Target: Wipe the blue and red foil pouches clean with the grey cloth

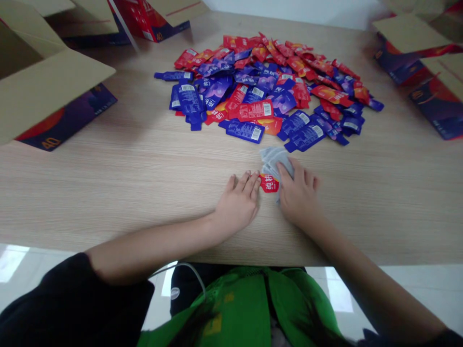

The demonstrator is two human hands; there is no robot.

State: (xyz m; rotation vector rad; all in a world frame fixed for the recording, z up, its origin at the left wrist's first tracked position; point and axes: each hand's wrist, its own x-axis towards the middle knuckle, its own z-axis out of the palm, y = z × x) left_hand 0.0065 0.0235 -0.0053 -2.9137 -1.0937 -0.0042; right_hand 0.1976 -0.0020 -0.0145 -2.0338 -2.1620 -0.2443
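A big heap of red and blue sachets (269,89) lies across the far middle of the wooden table (119,168). Nearer me, a small stack of sachets (272,161) rests silver side up, with one red sachet (268,183) sticking out beneath it. My right hand (298,195) lies on top of this stack, fingers curled over it. My left hand (238,202) lies flat on the table just left of it, fingers stretched out, the fingertips touching the red sachet's edge.
An open cardboard box (43,82) with a blue and red print stands at the far left. More printed boxes (423,58) sit at the far right, and another (152,19) at the back. The table's front edge runs just below my forearms.
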